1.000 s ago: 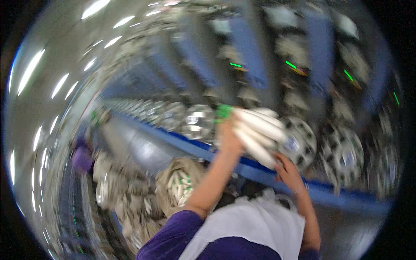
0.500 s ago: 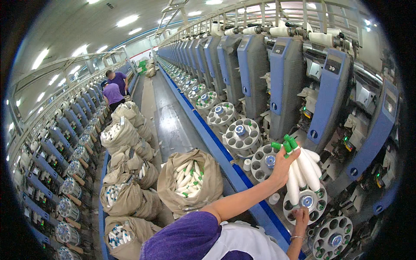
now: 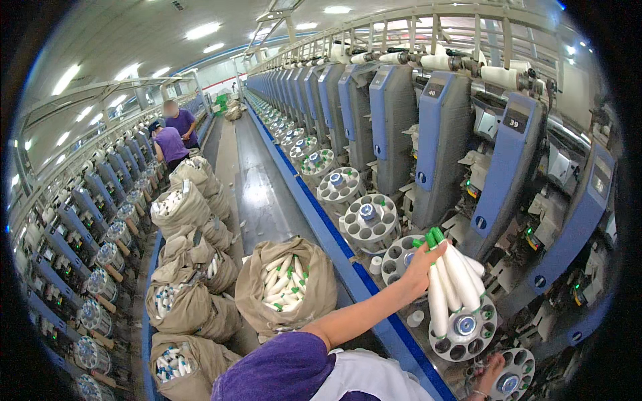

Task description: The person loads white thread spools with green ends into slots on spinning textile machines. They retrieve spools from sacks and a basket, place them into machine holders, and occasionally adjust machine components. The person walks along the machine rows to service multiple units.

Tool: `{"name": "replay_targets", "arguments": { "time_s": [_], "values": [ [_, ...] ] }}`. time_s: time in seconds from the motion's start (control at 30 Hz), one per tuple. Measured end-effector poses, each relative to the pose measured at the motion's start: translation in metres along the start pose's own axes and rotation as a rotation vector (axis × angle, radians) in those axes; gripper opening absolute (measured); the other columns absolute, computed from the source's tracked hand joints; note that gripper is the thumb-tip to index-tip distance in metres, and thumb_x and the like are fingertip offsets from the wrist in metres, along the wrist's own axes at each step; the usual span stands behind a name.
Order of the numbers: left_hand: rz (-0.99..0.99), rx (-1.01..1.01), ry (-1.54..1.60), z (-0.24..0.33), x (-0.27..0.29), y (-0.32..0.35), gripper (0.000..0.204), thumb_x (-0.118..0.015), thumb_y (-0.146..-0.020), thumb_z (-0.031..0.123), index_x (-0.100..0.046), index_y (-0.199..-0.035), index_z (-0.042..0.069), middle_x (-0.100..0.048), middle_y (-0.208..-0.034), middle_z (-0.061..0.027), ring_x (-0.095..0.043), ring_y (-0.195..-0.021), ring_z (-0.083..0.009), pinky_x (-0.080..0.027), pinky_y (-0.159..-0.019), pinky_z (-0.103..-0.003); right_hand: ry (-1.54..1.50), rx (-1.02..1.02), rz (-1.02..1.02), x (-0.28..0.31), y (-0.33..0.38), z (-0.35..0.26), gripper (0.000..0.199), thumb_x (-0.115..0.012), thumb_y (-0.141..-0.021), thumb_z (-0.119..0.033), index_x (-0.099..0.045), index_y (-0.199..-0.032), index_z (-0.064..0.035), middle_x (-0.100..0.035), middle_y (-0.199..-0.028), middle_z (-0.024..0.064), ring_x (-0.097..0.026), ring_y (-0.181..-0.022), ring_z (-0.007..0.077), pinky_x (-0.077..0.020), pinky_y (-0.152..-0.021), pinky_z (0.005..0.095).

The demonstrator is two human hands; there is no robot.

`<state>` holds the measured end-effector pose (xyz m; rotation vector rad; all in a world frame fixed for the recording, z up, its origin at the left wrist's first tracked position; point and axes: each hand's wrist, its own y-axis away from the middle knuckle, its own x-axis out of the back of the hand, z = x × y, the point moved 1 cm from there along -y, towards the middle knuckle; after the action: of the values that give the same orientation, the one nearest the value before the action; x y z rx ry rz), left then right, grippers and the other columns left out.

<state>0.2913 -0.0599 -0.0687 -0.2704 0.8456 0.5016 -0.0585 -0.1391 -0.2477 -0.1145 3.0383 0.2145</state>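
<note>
Yarn bobbins [image 3: 466, 283], white and smoothly tapered, hang from the left hand [image 3: 421, 269].

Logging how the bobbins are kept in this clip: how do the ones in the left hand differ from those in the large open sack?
The held bobbins hang in a bunch from the left hand, green ends up; the sack bobbins lie jumbled at varied angles. The held bobbins are a mere handful; the sack bobbins form a larger heap inside the tan sack. Both are white with green ends.
</note>
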Motion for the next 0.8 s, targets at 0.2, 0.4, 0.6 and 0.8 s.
{"name": "replay_targets", "arguments": {
  "time_s": [0.2, 0.4, 0.6, 0.8],
  "values": [
    [-0.120, 0.127, 0.019, -0.006, -0.030, 0.007, 0.036, -0.069, -0.086, 0.020, -0.056, -0.116, 0.005, -0.061, -0.105, -0.0075, -0.061, -0.095, -0.0204, -0.053, -0.085, -0.039, 0.462, 0.075, -0.629, -0.040, 0.002, 0.015, 0.029, -0.053, -0.093, -0.028, -0.059, -0.108, -0.0048, -0.064, -0.092, 0.0044, -0.048, -0.053, 0.0112, -0.0381, -0.043, 0.0251],
    [-0.206, 0.118, 0.064, 0.008, -0.023, 0.001, 0.033, -0.062, -0.089, 0.019, -0.053, -0.117, 0.003, -0.059, -0.111, -0.0131, -0.056, -0.105, -0.0260, -0.047, -0.095, -0.041, 0.330, 0.017, -0.176, 0.003, 0.039, -0.099, 0.025, -0.056, -0.092, -0.024, -0.060, -0.105, -0.0040, -0.064, -0.091, 0.0052, -0.056, -0.070, 0.0152, -0.0454, -0.060, 0.0281],
    [-0.151, 0.170, 0.051, -0.029, -0.013, -0.016, 0.034, -0.068, -0.085, 0.025, -0.056, -0.106, 0.002, -0.061, -0.114, -0.0159, -0.055, -0.110, -0.0273, -0.044, -0.101, -0.045, 0.034, -0.088, -0.855, -0.082, 0.074, -0.066, 0.026, -0.055, -0.093, -0.024, -0.058, -0.110, -0.0046, -0.065, -0.097, 0.0056, -0.063, -0.085, 0.0187, -0.0499, -0.073, 0.0296],
    [-0.027, 0.381, -0.081, -0.067, -0.008, -0.026, 0.033, -0.066, -0.088, 0.022, -0.054, -0.111, 0.001, -0.057, -0.119, -0.0165, -0.054, -0.111, -0.0293, -0.044, -0.100, -0.047, -0.232, -0.027, -0.142, 0.030, 0.082, -0.020, 0.021, -0.054, -0.096, -0.025, -0.057, -0.084, -0.0080, -0.052, -0.069, -0.0028, -0.043, -0.056, 0.0050, -0.0486, -0.065, 0.0240]
  ]
}}
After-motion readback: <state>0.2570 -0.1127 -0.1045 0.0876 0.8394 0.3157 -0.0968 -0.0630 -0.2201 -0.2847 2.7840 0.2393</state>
